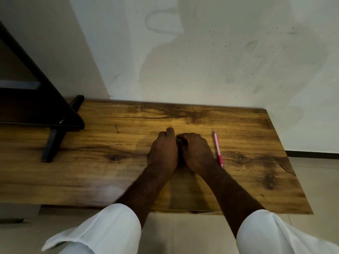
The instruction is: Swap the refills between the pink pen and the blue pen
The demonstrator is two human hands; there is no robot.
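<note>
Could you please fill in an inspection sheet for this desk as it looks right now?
Surface: wooden table against a stained wall.
Job's things: pink pen lies whole beside the right hand; blue pen not visible, perhaps hidden between the hands.
Clutter: small dark sliver at far left.
Hands: left hand and right hand curled, pressed together; contents hidden.
Cables: nothing seen.
Surroundings: black stand on the table's left; tiled floor; white sleeves.
</note>
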